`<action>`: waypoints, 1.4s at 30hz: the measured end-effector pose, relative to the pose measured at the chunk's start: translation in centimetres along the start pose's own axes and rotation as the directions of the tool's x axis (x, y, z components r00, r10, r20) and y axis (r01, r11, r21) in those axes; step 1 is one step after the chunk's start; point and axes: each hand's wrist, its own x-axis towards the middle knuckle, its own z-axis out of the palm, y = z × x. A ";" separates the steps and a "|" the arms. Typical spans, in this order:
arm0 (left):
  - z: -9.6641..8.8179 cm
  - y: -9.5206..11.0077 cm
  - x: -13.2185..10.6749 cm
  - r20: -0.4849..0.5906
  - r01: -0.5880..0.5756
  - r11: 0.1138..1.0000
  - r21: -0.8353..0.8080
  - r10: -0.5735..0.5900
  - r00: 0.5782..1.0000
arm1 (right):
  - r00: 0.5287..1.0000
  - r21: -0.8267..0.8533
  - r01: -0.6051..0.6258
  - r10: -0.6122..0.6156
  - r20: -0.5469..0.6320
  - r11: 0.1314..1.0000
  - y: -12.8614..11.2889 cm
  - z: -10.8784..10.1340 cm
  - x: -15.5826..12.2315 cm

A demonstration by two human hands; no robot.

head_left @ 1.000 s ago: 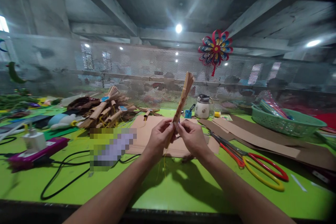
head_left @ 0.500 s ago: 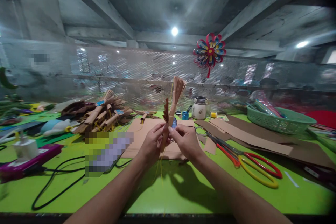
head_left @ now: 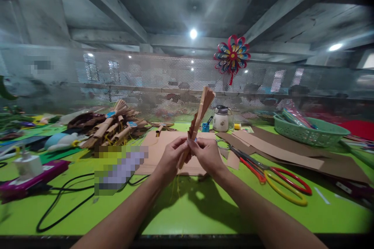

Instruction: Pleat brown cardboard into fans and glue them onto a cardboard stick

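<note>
A pleated brown paper piece (head_left: pixel 203 105), fanned out at its top, stands tilted to the right between my hands. My left hand (head_left: pixel 173 155) is closed around its lower end. Pinched at its middle from the other side is my right hand (head_left: pixel 207 153), thumb against the folds. Thin yellow string (head_left: pixel 178 186) dangles below my fingers. Behind the hands a sheet of brown paper (head_left: pixel 154 144) lies on the green table (head_left: pixel 175 218).
At left sit a pile of folded brown paper pieces (head_left: pixel 108 124), a purple power strip (head_left: pixel 35 179) and a black cable (head_left: pixel 41 212). On the right are scissors (head_left: pixel 271 171), brown paper strips (head_left: pixel 277 149) and a green basket (head_left: pixel 312 132). A white jar (head_left: pixel 221 121) stands behind.
The paper piece has tilted further to the right, and its separate left fold now lies close against the rest. My right hand has closed in beside my left.
</note>
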 end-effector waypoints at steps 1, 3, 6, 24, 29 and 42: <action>-0.1 0.0 0.0 0.003 -0.005 1.000 0.008 0.005 1.000 | 1.000 0.027 -0.009 0.009 0.002 1.000 0.2 0.0 0.0; -0.2 0.0 0.0 0.007 -0.012 1.000 0.020 0.012 1.000 | 0.999 0.087 -0.036 0.035 0.013 0.996 0.3 0.1 0.1; -0.2 0.2 -0.1 0.013 -0.024 0.999 0.038 0.023 1.000 | 0.996 0.187 -0.085 0.079 0.043 0.979 0.2 0.1 0.2; -0.2 0.2 0.0 0.016 -0.077 0.991 0.106 0.076 0.997 | 0.991 0.349 -0.130 0.107 0.084 0.928 -0.3 0.2 0.0; 0.0 0.3 -0.1 0.006 -0.078 0.994 0.079 0.078 0.997 | 0.989 0.366 -0.142 0.112 0.101 0.920 -0.7 0.2 0.0; 0.0 0.5 -0.1 0.006 -0.093 0.991 0.091 0.093 0.996 | 0.989 0.313 -0.143 0.126 0.074 0.939 0.3 0.2 0.1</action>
